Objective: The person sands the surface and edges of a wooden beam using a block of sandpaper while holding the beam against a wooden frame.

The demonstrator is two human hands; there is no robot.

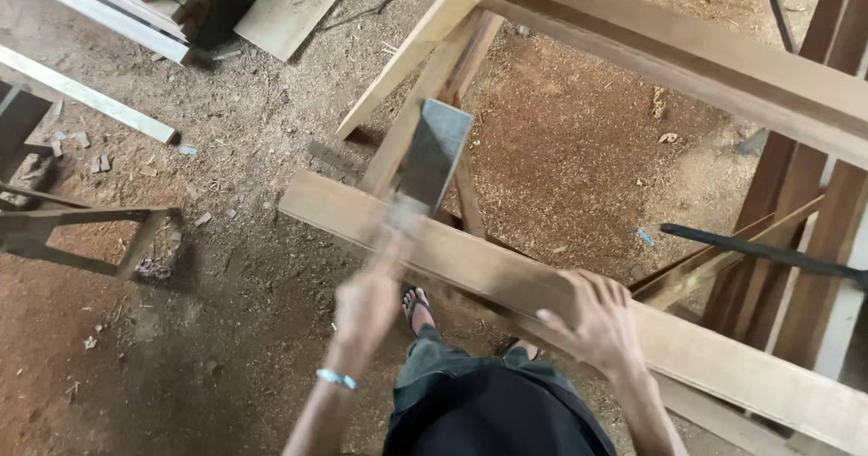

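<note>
The fingers of the left hand [366, 304] are closing round the handle of a flat rectangular tool [434, 153], blurred with motion, probably a broad blade or a square; I cannot tell which. The tool is reaching up and away from the hand, crossing over the long plank [470, 257], so its edge is meeting the plank's upper face. The right hand [592, 316] is spreading its fingers open and pressing flat on the same plank, further along, apparently steadying it against the stroke. The plank is lying across slanted wooden supports [425, 103], raised off the sawdust floor [226, 329]. Below the plank a sandalled foot [416, 307] is showing.
</note>
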